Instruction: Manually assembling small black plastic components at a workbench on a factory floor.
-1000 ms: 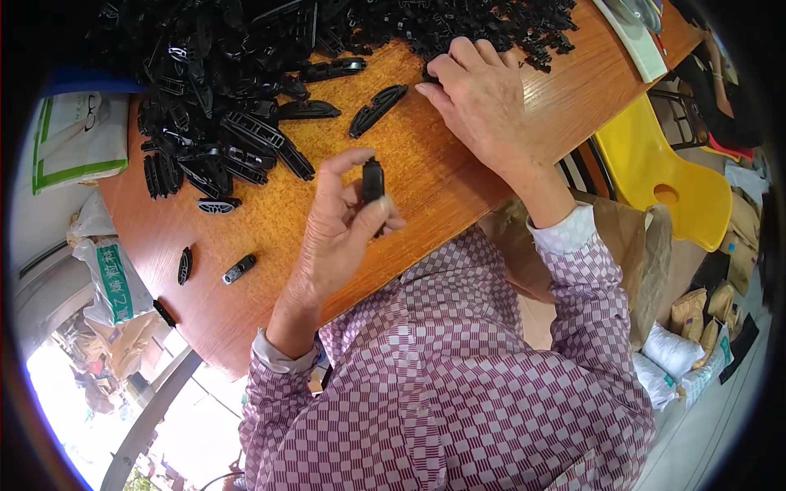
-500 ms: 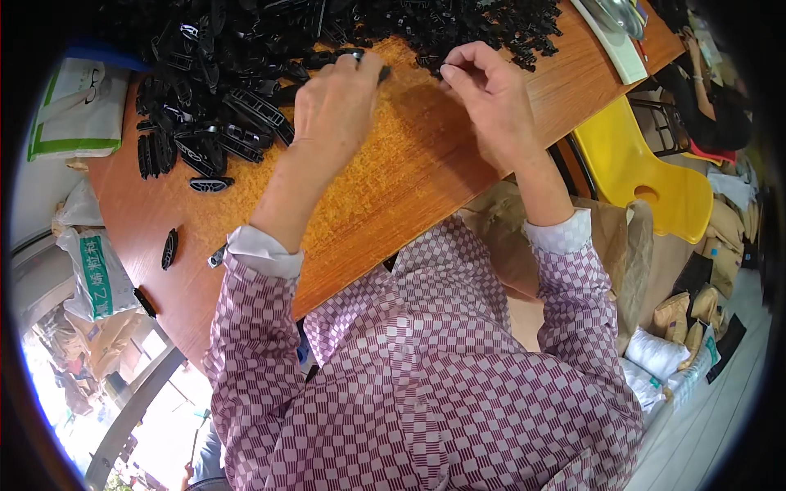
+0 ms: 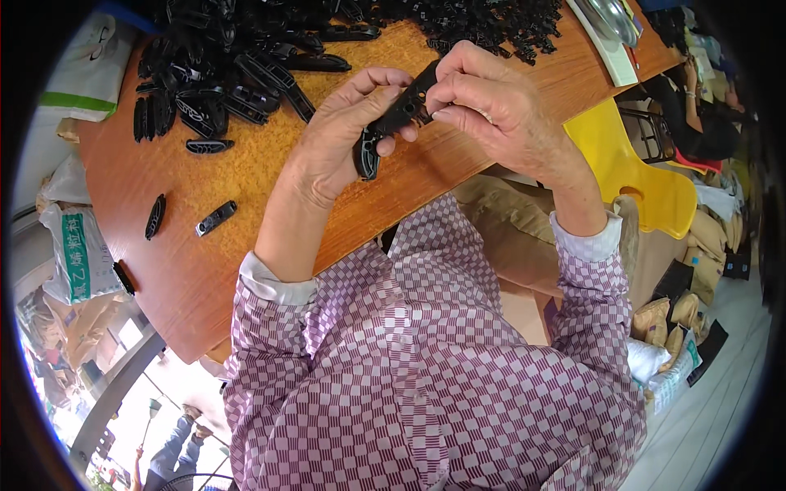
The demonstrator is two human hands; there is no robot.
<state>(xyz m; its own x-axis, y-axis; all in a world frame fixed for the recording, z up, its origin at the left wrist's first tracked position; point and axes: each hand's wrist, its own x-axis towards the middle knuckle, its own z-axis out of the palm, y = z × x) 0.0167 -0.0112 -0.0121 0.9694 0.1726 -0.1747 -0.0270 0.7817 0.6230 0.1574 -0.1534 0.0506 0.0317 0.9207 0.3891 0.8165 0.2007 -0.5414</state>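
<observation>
My left hand [image 3: 348, 127] is closed around a long, curved black plastic piece [image 3: 407, 105] with openings along its side. The piece is held tilted above the table, its lower end nearer my body. At its upper end my right hand [image 3: 499, 114] is closed in a pinch, fingertips against the piece. Whatever lies between those fingertips is hidden or too small to name. Beyond my left hand spreads a heap of similar long black plastic pieces [image 3: 270, 78]. Past my right hand lies a pile of much smaller black parts [image 3: 499, 29].
Single black pieces lie on the wooden table [image 3: 184, 295] at the left, one near its edge. A shiny metal dish [image 3: 614, 20] stands at the far right. Beside the table are a yellow chair [image 3: 630, 164] and bags [image 3: 82, 254]. Other people are partly visible.
My left hand has come back from the heap toward me and now shows the long black piece in its grip. My right hand has met it, fingertips at the piece's upper end.
</observation>
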